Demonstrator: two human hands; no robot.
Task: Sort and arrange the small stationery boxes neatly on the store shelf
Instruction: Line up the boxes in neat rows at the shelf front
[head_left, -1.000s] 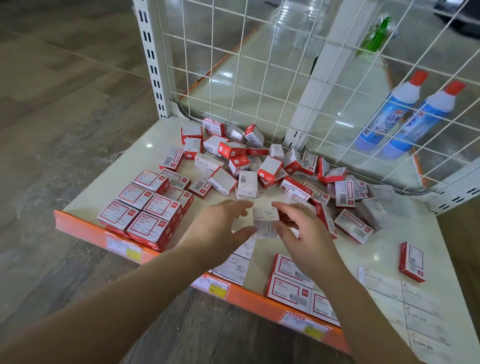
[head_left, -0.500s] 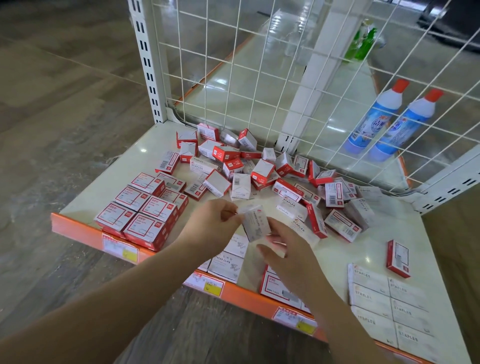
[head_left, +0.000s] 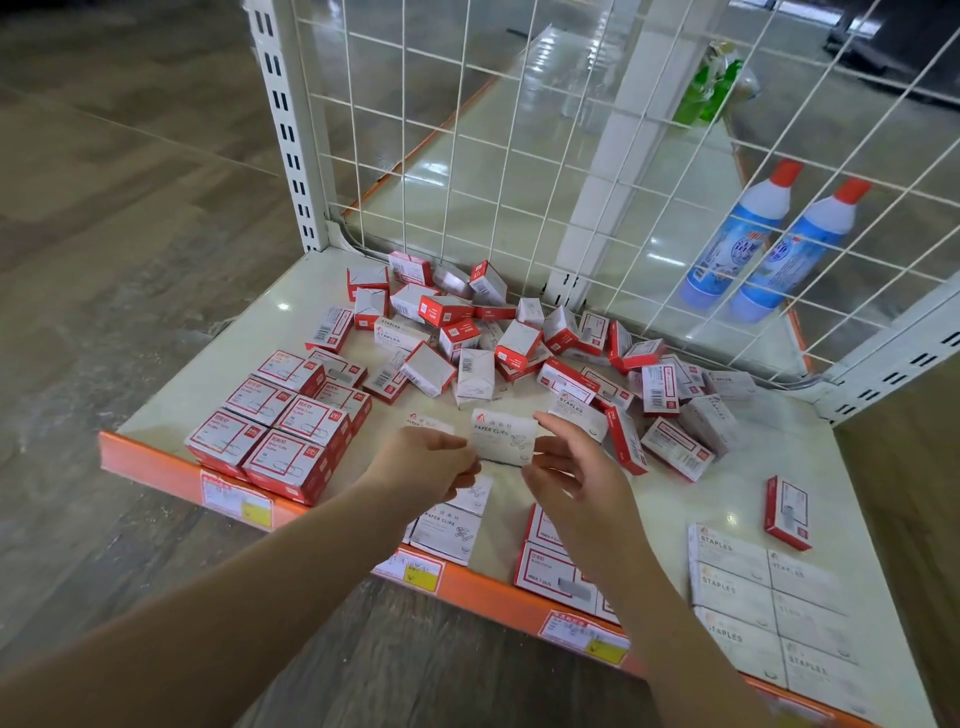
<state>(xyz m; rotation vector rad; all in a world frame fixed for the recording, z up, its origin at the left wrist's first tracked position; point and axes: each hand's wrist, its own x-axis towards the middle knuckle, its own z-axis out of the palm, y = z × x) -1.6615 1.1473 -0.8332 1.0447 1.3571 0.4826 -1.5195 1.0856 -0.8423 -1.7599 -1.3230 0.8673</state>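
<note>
I hold a small white box marked PAPER CLIPS (head_left: 501, 436) just above the shelf (head_left: 727, 488), label facing up. My left hand (head_left: 426, 462) pinches its left edge, and my right hand (head_left: 571, 467) grips its right edge between thumb and forefinger. Another white paper clips box (head_left: 428, 422) shows just beyond my left hand; whether it lies on the shelf I cannot tell. Below my hands, white paper clips boxes (head_left: 449, 530) lie in a column. A loose jumble of red and white boxes (head_left: 519, 343) fills the back of the shelf.
Stacked red boxes (head_left: 275, 431) sit at the front left, flat red boxes (head_left: 550, 571) at the front middle, white STAPLES boxes (head_left: 748, 587) at the front right. One red box (head_left: 787, 512) stands alone. A wire grid (head_left: 467, 156) backs the shelf, with two blue bottles (head_left: 769, 244) behind it.
Half a second ago my left hand held the box tilted, with my right hand below it. My right hand has risen to its right edge, and the box has turned label up.
</note>
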